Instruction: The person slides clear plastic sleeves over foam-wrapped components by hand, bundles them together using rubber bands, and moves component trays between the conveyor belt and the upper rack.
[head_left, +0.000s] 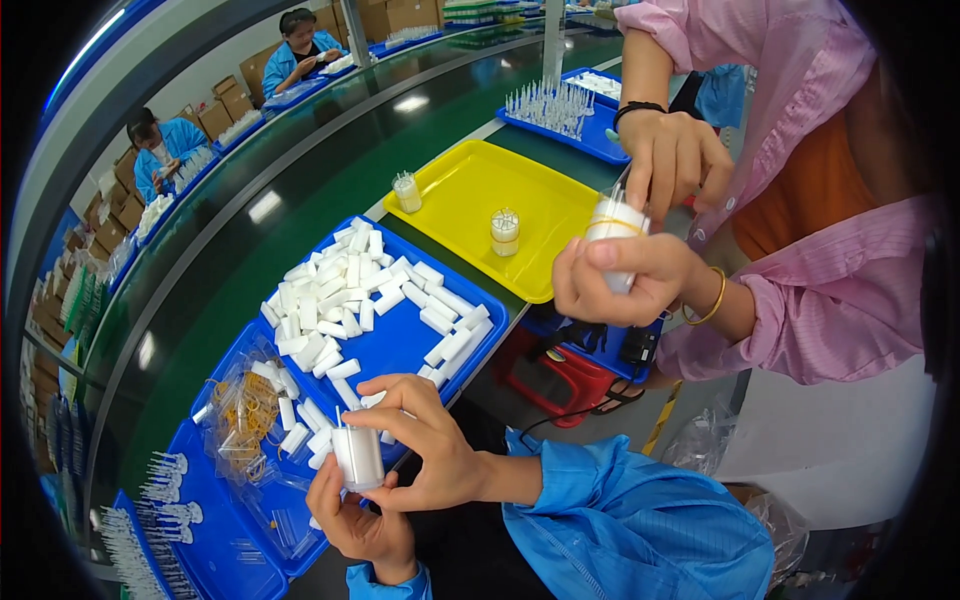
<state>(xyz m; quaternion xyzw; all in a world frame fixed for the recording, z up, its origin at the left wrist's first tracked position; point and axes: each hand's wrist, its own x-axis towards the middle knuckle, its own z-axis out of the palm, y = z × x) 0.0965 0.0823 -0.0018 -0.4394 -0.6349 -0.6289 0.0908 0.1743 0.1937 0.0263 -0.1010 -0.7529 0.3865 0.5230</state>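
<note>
A short white cylinder (358, 458) with a clear plastic base and thin clear prongs at its top is held between my two hands, nearly upright. My left hand (365, 530) is closed around its lower side and base. From the right, my right hand (425, 445) grips it, fingertips at the top prongs and thumb by the base. Just beyond lie loose white cylindrical pieces (310, 300) in a blue tray (395, 345). Nearer on the left, yellow rubber bands (245, 405) in a clear bag lie in another blue tray (235, 560) beside clear plastic strips (292, 530).
A co-worker's hands (640, 265) at the right hold a similar white cylinder (615, 225) with a yellow band. Beside them, a yellow tray (470, 185) carries a banded cylinder (505, 232); another stands at its edge. Pronged clear parts (555, 105) fill a far blue tray. A green conveyor (400, 140) curves behind.
</note>
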